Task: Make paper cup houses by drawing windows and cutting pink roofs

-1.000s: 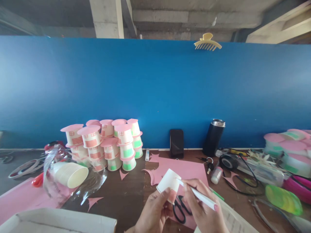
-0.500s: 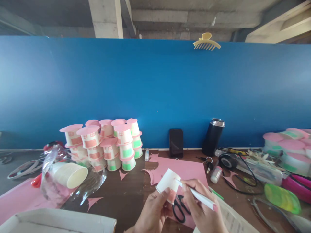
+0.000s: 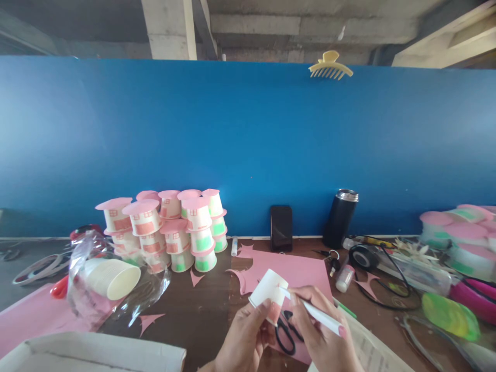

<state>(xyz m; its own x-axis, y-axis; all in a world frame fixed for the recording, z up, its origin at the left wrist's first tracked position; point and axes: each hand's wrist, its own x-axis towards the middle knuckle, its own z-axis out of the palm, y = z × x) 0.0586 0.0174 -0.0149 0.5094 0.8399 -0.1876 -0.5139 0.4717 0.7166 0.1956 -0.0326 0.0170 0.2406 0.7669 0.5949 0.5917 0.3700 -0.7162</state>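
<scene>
My left hand (image 3: 243,338) grips a small white paper cup (image 3: 268,291) turned upside down, with a pink patch on its side. My right hand (image 3: 324,336) holds a white pen (image 3: 315,313) whose tip touches the cup's wall. Both hands hover low over a pink paper sheet (image 3: 298,269) on the dark wooden table. Black scissors (image 3: 285,330) lie on the sheet just under the hands.
A pile of finished cup houses with pink roofs (image 3: 170,227) stands at the back left. A plastic bag of plain cups (image 3: 110,279) lies left. A phone (image 3: 281,228) and a black flask (image 3: 340,218) lean by the blue wall. Tape, cables and lids crowd the right; a white box (image 3: 93,354) sits at front left.
</scene>
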